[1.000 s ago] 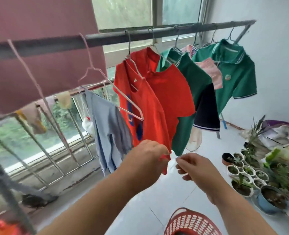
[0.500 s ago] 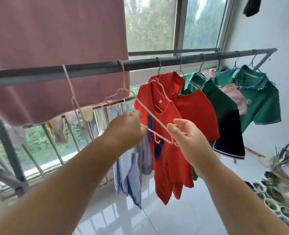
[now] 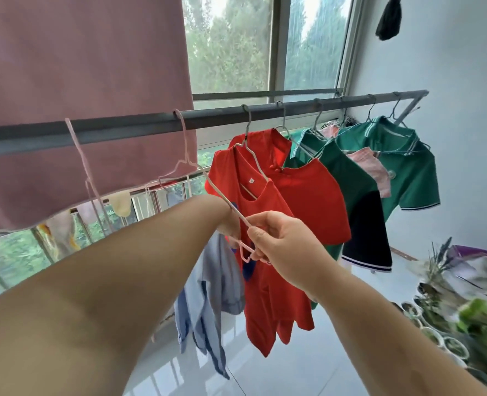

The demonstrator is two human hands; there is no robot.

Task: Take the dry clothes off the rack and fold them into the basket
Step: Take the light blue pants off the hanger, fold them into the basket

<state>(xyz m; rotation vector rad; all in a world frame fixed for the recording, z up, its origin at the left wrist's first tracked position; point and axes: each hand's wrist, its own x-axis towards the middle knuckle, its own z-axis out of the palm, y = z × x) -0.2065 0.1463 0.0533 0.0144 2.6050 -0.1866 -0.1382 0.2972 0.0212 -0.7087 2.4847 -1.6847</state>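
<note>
A grey rack rail [image 3: 122, 127] runs across at chest height. An empty pink hanger [image 3: 208, 181] hooks over it, and my right hand [image 3: 282, 247] pinches the hanger's lower end. My left hand [image 3: 229, 221] sits just behind that hanger, mostly hidden by my own wrist. A light blue shirt [image 3: 208, 304] hangs down from it, bunched. Further right on the rail hang two red shirts [image 3: 316, 201], a green and navy shirt [image 3: 353, 190] and a green polo [image 3: 408, 172]. The basket is out of view.
A large dusty-pink sheet [image 3: 79, 81] drapes over the rail at left, with a second bare pink hanger [image 3: 85, 172] in front of it. Potted plants [image 3: 448, 338] crowd the floor at right. White tiled floor [image 3: 279, 367] lies below the shirts. Window bars stand behind.
My right hand has slid down to the pink hanger's lower end and pinches it. The blue shirt now hangs from my left hand, off the hanger. My view has tilted up.
</note>
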